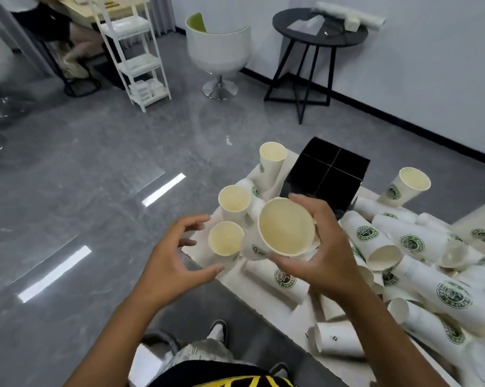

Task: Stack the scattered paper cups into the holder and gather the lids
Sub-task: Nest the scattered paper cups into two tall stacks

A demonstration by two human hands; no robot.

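Note:
My right hand (326,247) grips a white paper cup (287,226) with its mouth turned toward me, lifted above the table's left corner. My left hand (177,255) hovers beside it with fingers curved and spread, holding nothing. Just left of the held cup stand two upright cups (226,238) (233,199), and a third (272,160) stands farther back. The black square holder (327,171), split into four compartments, sits behind the held cup. Many cups with a green logo (420,247) lie scattered on their sides to the right. I see no lids.
The beige table (291,319) fills the right side; its left edge drops to grey floor. Farther back are a white swivel chair (217,51), a round black side table (319,32) and a white shelf rack (135,54). A person sits at the far left.

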